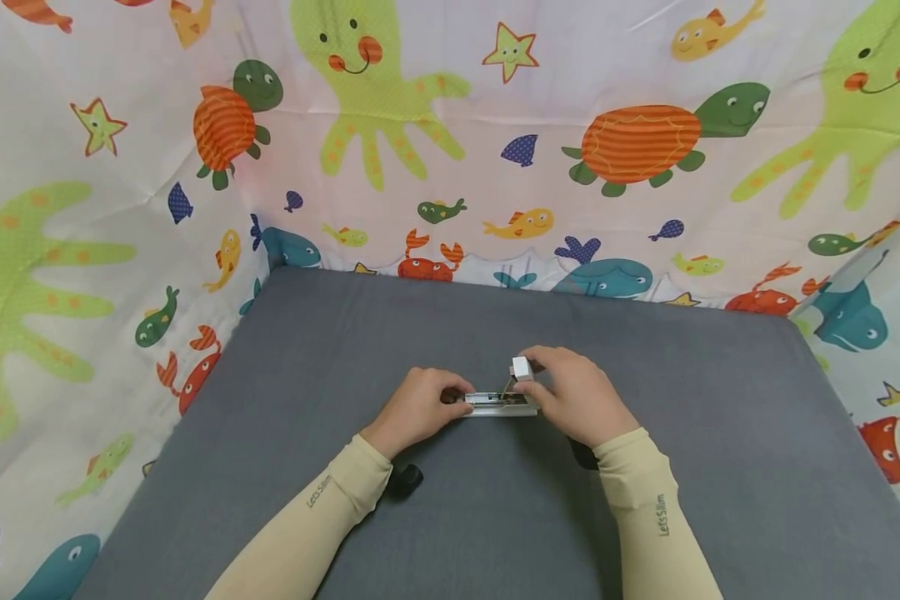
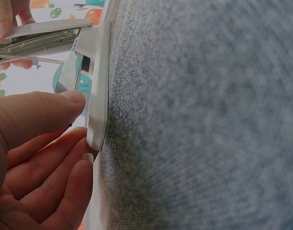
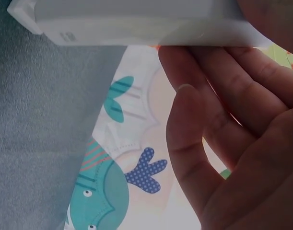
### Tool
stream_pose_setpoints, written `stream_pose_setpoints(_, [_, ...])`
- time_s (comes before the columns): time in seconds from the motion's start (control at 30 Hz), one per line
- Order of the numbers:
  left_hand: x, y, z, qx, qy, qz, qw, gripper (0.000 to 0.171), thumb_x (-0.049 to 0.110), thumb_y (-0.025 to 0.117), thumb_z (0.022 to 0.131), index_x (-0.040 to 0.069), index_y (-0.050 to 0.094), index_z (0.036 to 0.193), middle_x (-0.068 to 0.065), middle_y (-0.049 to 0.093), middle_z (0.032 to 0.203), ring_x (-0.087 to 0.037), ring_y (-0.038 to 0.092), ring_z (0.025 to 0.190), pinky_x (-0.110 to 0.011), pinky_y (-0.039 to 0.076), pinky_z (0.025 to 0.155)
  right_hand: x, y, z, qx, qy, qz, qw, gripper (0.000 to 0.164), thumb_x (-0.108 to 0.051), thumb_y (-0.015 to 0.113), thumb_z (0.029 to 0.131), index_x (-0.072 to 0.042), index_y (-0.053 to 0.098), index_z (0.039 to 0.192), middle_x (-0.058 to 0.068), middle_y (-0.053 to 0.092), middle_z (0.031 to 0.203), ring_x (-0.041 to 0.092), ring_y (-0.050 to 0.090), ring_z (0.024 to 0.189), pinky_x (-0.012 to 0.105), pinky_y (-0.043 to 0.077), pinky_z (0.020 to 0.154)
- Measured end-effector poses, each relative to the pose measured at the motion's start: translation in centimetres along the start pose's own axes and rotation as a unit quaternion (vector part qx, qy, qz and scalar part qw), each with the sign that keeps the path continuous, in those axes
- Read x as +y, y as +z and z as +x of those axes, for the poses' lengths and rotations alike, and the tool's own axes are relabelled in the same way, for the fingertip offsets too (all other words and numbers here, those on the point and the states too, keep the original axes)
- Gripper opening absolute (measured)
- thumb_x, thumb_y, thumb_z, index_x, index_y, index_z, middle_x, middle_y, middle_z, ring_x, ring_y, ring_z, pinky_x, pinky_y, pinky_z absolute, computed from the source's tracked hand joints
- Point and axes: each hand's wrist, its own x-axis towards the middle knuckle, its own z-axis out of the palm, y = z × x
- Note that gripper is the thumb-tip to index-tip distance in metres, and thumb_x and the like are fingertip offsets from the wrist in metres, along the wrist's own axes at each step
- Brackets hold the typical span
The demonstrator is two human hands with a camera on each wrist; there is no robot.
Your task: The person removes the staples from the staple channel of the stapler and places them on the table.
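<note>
A white stapler [image 1: 498, 411] rests on the grey surface with its top arm [image 1: 521, 368] swung up, so the metal inside shows. My left hand [image 1: 420, 408] holds the left end of the base [image 2: 102, 86], the thumb on the inner metal and the fingers curled at the end. With the thumb and fingers, my right hand [image 1: 579, 396] grips the raised arm. A thin spring and metal parts [image 2: 67, 74] show between arm and base in the left wrist view. In the right wrist view the smooth white cover [image 3: 146, 24] spans the top, above the right fingers.
A grey cloth surface [image 1: 465, 517] lies under the work. Behind it and at both sides hangs a white curtain [image 1: 420, 108] printed with sea animals. Black wrist devices [image 1: 407, 481] sit under the cream sleeves [image 1: 645, 483].
</note>
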Motion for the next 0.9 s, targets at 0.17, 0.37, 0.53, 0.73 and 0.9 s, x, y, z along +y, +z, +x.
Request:
stream_pose_setpoints(0.17, [0.0, 0.1, -0.1, 0.0, 0.004, -0.007, 1.0, 0.018, 0.019, 0.084, 0.096, 0.016, 0.085, 0.114, 0.002, 0.082, 0.103, -0.004, 0.069, 0.083, -0.025, 0.059, 0.075, 0.2, -0.6, -0.3, -0.002, 0.006, 0.007, 1.0, 0.034, -0.024, 0.084, 0.097, -0.012, 0.074, 0.127, 0.006, 0.078, 0.115, 0.031, 0.073, 0.107, 0.053, 0.061, 0.092])
stream_pose_setpoints(0.37, [-0.2, 0.1, -0.1, -0.001, 0.005, -0.017, 0.9998, 0.017, 0.019, 0.084, 0.096, 0.017, 0.085, 0.112, 0.003, 0.081, 0.102, -0.004, 0.068, 0.083, -0.025, 0.058, 0.075, 0.9, -1.4, -0.6, -0.009, 0.016, 0.014, 1.0, 0.031, -0.023, 0.083, 0.097, -0.014, 0.073, 0.125, 0.006, 0.077, 0.115, 0.034, 0.073, 0.111, 0.055, 0.061, 0.092])
stream_pose_setpoints(0.53, [-0.1, 0.1, -0.2, -0.003, 0.006, -0.02, 0.9998, 0.017, 0.02, 0.085, 0.096, 0.018, 0.085, 0.113, 0.004, 0.081, 0.102, -0.003, 0.068, 0.082, -0.024, 0.057, 0.074, 1.3, -1.8, -0.7, -0.011, 0.022, 0.019, 1.0, 0.033, -0.023, 0.083, 0.098, -0.014, 0.073, 0.128, 0.006, 0.078, 0.115, 0.033, 0.073, 0.111, 0.056, 0.062, 0.092])
stream_pose_setpoints(0.73, [-0.1, 0.0, -0.1, -0.003, 0.001, -0.014, 0.9999, 0.018, 0.02, 0.085, 0.096, 0.017, 0.085, 0.113, 0.004, 0.081, 0.102, -0.004, 0.068, 0.082, -0.024, 0.057, 0.074, 1.7, -2.4, -0.8, -0.012, 0.02, 0.022, 0.999, 0.031, -0.023, 0.082, 0.098, -0.016, 0.073, 0.127, 0.005, 0.077, 0.114, 0.033, 0.072, 0.11, 0.056, 0.061, 0.093])
stream_pose_setpoints(0.9, [0.0, -0.1, -0.2, -0.009, -0.005, -0.014, 0.9998, 0.018, 0.02, 0.084, 0.096, 0.017, 0.085, 0.114, 0.004, 0.081, 0.103, -0.004, 0.067, 0.082, -0.024, 0.057, 0.075, 2.1, -2.8, -1.0, -0.018, 0.023, 0.023, 0.999, 0.03, -0.022, 0.081, 0.099, -0.017, 0.073, 0.127, 0.005, 0.077, 0.113, 0.032, 0.072, 0.109, 0.057, 0.061, 0.094])
